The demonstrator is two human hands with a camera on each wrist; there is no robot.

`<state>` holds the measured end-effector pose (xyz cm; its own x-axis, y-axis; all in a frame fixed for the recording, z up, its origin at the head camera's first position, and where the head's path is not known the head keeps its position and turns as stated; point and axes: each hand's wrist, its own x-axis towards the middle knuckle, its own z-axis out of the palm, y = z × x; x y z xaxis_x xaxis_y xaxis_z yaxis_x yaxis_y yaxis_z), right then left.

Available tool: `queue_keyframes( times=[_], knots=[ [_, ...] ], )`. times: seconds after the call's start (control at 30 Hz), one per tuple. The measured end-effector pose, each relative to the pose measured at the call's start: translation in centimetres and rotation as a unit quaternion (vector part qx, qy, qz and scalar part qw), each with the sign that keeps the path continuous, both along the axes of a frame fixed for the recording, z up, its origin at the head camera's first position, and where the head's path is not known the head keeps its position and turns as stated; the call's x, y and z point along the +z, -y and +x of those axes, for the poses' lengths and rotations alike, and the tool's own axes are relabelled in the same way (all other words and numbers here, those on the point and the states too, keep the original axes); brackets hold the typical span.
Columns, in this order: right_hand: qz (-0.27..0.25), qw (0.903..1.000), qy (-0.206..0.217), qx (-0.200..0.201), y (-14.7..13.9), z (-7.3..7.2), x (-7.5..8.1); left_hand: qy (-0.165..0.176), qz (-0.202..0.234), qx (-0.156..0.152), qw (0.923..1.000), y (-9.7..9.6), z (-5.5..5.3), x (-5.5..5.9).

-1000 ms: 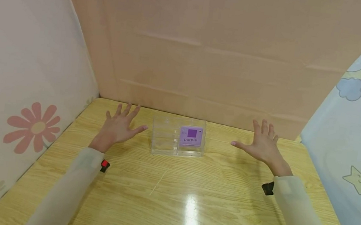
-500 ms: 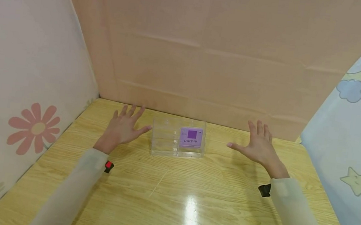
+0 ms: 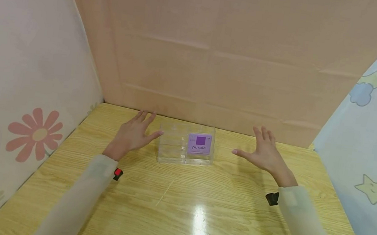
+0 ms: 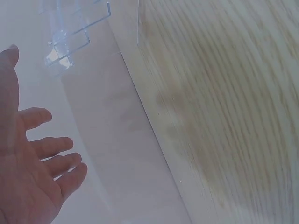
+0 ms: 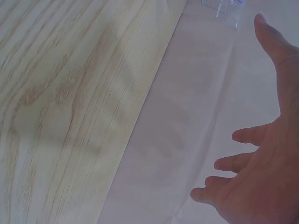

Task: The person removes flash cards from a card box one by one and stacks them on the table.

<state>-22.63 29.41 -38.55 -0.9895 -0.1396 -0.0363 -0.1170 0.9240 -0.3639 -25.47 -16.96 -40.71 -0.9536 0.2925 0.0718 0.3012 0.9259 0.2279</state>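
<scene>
A clear plastic rack (image 3: 171,155) with tiers and two columns stands on the wooden table near the back wall. In its right column sits a purple card (image 3: 200,143) printed with a darker square and the word "purple". My left hand (image 3: 133,135), fingers spread, hovers just left of the rack, its thumb near the rack's left side; whether it touches I cannot tell. Farther off on the right, my right hand (image 3: 266,154) is spread too and holds nothing. Both palms face inward. The left wrist view shows part of the rack (image 4: 70,44) beyond the thumb.
The wooden table (image 3: 163,219) carries a glare streak and a pale scratch in front of the rack. A tan sheet (image 3: 209,58) rises behind it. Printed cloth walls flank the table, a flower (image 3: 38,135) on the left one and a star (image 3: 375,190) on the right.
Both hands have moved inward toward the rack, the left one rightward and the right one leftward. The rack and the card have stayed in place.
</scene>
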Motion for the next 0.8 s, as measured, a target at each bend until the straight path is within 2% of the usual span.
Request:
queue_keyframes(
  times=[0.23,0.43,0.8],
  knots=[
    [-0.011,0.9999,-0.004,0.007,0.5,0.0,-0.1,0.004,0.006,0.001,1.0,-0.4,-0.1,0.0],
    [-0.025,0.9996,0.002,0.007,0.6,0.1,-0.1,-0.015,0.009,-0.007,0.9998,-0.9,-0.2,0.1],
    [-0.006,0.9997,-0.022,0.009,1.0,0.2,-0.1,-0.029,0.015,-0.017,0.9993,-1.7,-0.6,-0.1]
  ],
)
